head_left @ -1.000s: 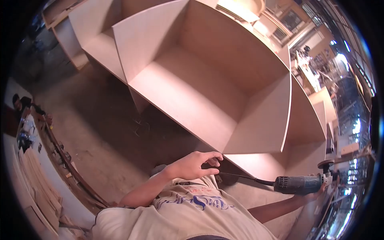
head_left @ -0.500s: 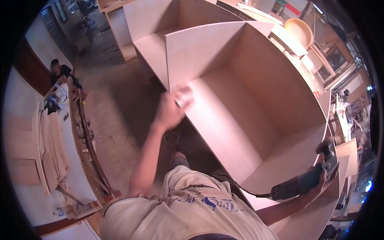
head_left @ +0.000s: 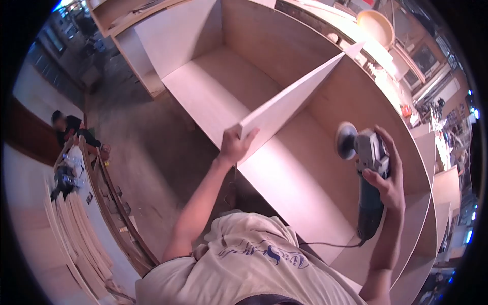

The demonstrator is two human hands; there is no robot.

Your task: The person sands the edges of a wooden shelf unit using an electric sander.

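Observation:
My left hand point(head_left: 236, 147) grips the front end of an upright divider panel point(head_left: 290, 99), with the thumb on one face of it. A teal and grey angle grinder point(head_left: 371, 198) is in my right hand point(head_left: 391, 178), held over the open compartment of a large pale wooden cabinet point(head_left: 300, 168). Its round disc point(head_left: 346, 141) points up and left, apart from the wood. The grinder's black cord point(head_left: 330, 244) runs from its lower end toward my shirt.
A person point(head_left: 68, 129) is at the far left beside a long bench point(head_left: 109, 203). Stacked wood strips point(head_left: 81, 229) lie near that bench. Another wooden cabinet point(head_left: 145, 66) stands at the upper left. A round tan piece point(head_left: 376, 26) lies at the upper right.
My left hand has moved along the cabinet edge and taken hold of the divider. My right hand has raised the grinder from the lower right to over the compartment, and the view has shifted.

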